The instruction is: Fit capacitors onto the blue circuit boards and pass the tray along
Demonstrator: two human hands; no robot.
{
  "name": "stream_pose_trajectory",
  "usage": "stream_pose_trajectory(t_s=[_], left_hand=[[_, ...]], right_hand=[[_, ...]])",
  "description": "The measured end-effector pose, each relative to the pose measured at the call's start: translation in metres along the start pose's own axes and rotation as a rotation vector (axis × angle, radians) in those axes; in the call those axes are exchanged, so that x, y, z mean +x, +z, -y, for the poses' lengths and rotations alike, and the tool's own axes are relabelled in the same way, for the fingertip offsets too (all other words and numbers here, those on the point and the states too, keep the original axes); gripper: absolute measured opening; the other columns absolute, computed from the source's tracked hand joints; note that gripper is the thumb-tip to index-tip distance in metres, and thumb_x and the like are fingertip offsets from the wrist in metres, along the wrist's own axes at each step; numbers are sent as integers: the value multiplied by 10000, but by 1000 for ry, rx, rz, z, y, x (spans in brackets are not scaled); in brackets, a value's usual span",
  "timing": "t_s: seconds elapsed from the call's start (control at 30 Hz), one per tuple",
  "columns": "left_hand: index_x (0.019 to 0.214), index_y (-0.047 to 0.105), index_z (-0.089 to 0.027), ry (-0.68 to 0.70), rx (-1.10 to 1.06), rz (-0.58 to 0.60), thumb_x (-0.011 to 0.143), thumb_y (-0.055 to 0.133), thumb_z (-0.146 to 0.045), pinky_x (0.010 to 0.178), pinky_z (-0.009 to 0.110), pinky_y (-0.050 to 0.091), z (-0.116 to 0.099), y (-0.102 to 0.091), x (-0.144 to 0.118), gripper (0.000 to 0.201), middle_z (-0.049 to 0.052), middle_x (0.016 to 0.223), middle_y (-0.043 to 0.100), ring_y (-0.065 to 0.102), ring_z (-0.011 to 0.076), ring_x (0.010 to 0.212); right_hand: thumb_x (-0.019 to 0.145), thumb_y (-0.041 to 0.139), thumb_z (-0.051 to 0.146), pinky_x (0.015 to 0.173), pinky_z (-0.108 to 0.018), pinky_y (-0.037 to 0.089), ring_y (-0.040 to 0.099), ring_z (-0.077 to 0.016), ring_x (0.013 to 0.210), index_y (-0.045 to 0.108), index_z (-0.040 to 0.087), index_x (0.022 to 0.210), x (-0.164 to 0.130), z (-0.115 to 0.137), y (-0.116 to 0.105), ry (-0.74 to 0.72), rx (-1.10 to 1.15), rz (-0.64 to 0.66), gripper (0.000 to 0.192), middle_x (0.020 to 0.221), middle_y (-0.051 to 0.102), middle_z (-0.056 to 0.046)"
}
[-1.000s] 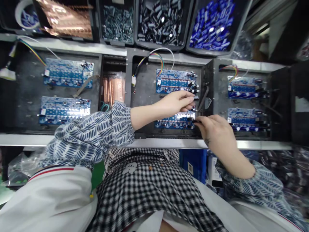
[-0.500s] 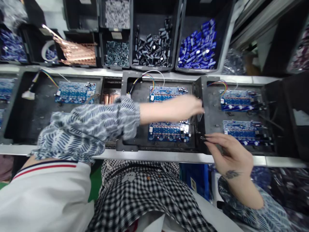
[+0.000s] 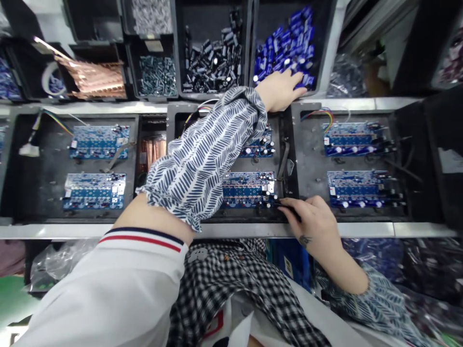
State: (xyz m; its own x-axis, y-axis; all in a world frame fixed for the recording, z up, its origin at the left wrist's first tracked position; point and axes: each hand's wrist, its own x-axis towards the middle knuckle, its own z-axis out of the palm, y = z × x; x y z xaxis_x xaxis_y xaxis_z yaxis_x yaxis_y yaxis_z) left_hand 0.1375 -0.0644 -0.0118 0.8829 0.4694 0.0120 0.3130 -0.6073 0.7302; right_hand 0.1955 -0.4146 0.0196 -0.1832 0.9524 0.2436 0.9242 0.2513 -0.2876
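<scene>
My left hand (image 3: pixel 281 90) reaches over the front edge of a bin of blue capacitors (image 3: pixel 285 46), its fingers spread at the nearest pieces. My right hand (image 3: pixel 313 219) is at the lower right corner of a blue circuit board (image 3: pixel 248 190) in the middle tray. Its thumb and fingertips are pinched on a small black capacitor (image 3: pixel 279 202), partly hidden by the fingers. Several small black capacitors stand at that corner of the board. Above it, another circuit board (image 3: pixel 258 144) is partly covered by my left sleeve.
Bins of black capacitors (image 3: pixel 213 62) and small dark green parts (image 3: pixel 158 77) stand behind the rail, near copper strips (image 3: pixel 96 77). The left tray (image 3: pixel 39 178) holds two boards, as does the right tray (image 3: pixel 311 168). A metal rail (image 3: pixel 361 230) runs along the front.
My left hand has gone from above the middle tray up to the blue capacitor bin. My right hand has moved left, from the tray divider to the lower board's corner. The view has shifted slightly.
</scene>
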Motion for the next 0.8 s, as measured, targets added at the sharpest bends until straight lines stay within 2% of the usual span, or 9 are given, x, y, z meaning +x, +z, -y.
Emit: stream_pose_trajectory(t_s=[0.07, 0.13, 0.23, 0.37, 0.53, 0.67, 0.8], left_hand=[[1070, 615, -250, -45, -51, -47, 1070, 475, -236, 1261, 445, 32, 3, -1, 0, 140, 60, 1386, 597, 239, 350, 1344], [1144, 592, -246, -77, -105, -126, 1074, 501, -299, 1237, 433, 81, 4, -1, 0, 126, 62, 1288, 644, 279, 343, 1306], [1306, 569, -179, -154, -117, -204, 1079, 529, -310, 1194, 390, 174, -2, -3, -1, 266, 93, 1267, 670, 361, 331, 1286], [1402, 562, -58, -223, -27, -176, 1077, 547, -259, 1093, 362, 335, -19, -15, -6, 382, 180, 1300, 669, 532, 316, 1267], [1361, 613, -73, -204, 107, -223, 1091, 521, -265, 1011, 356, 413, -35, -40, -21, 344, 220, 1275, 686, 624, 312, 1205], [1355, 619, -92, -159, 87, -281, 1093, 516, -310, 1024, 329, 428, -40, -58, -53, 355, 194, 1299, 685, 636, 285, 1194], [1258, 662, -112, -53, -78, -225, 1069, 553, -375, 1062, 310, 419, -53, -59, -113, 342, 170, 1300, 682, 607, 265, 1241]], right_hand=[[1011, 604, 287, 645, -381, 452, 540, -220, 679, 743, 214, 963, 0, 0, 2, -12, -23, 2, 165, 754, 743, -49], [1013, 593, 293, 643, -381, 418, 525, -227, 680, 747, 210, 944, 1, 1, 3, -14, -53, 2, 188, 703, 712, -47], [1021, 563, 290, 643, -377, 374, 524, -228, 686, 740, 216, 925, 2, 3, 3, -7, -91, -5, 214, 674, 686, -43], [1035, 540, 273, 648, -365, 362, 520, -221, 675, 697, 223, 890, 4, 5, 2, -37, -106, -20, 220, 661, 668, -29], [1023, 572, 240, 659, -369, 373, 543, -224, 680, 660, 225, 882, 5, 11, 2, -94, -129, -73, 167, 708, 704, -23], [991, 599, 184, 648, -383, 374, 555, -227, 676, 667, 230, 876, 3, 22, 9, -124, -168, -131, 142, 799, 756, -26], [989, 607, 219, 638, -403, 422, 597, -243, 708, 721, 243, 932, 5, 24, 9, -113, -164, -161, 130, 888, 782, -49]])
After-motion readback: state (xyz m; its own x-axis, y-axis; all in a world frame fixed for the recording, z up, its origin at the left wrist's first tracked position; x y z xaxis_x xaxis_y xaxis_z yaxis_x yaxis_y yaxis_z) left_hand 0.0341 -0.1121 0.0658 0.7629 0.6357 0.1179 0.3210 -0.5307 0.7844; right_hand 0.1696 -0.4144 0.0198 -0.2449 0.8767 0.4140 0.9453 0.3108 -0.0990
